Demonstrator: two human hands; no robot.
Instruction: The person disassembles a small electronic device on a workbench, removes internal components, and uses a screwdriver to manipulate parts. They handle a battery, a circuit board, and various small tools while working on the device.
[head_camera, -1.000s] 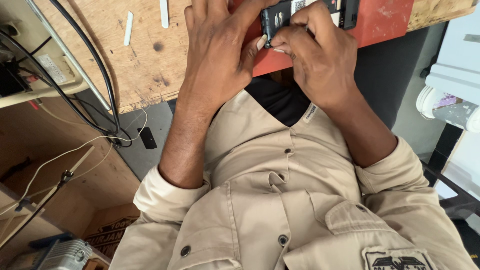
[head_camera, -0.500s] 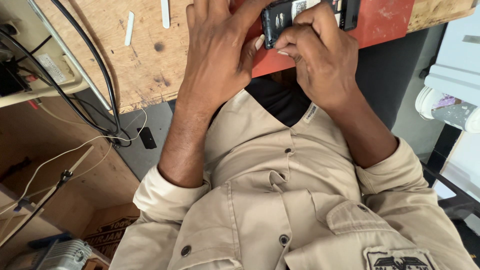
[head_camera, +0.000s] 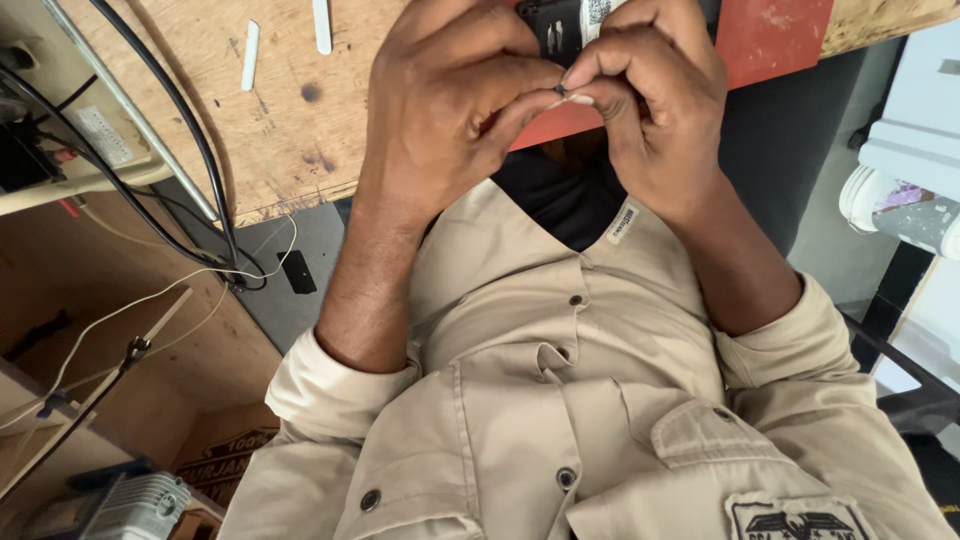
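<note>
My left hand (head_camera: 450, 110) and my right hand (head_camera: 655, 110) meet fingertip to fingertip just above the bench edge. Between them they pinch a tiny dark part (head_camera: 563, 91), mostly hidden by the fingers. Behind the hands a black flat device (head_camera: 553, 25) with a white label lies on a red mat (head_camera: 775, 40); the hands cover most of it. The mat rests on a worn wooden benchtop (head_camera: 290, 120). My beige shirt fills the lower half of the view.
Two white strips (head_camera: 250, 55) (head_camera: 322, 22) lie on the wood at upper left. Black cables (head_camera: 205, 160) and thin white wires hang off the bench's left edge. A white appliance (head_camera: 905, 170) stands at right, a grey finned machine (head_camera: 135, 505) at bottom left.
My right fingers have left the black device and drawn back toward me. Both hands' fingertips now close together on the tiny part.
</note>
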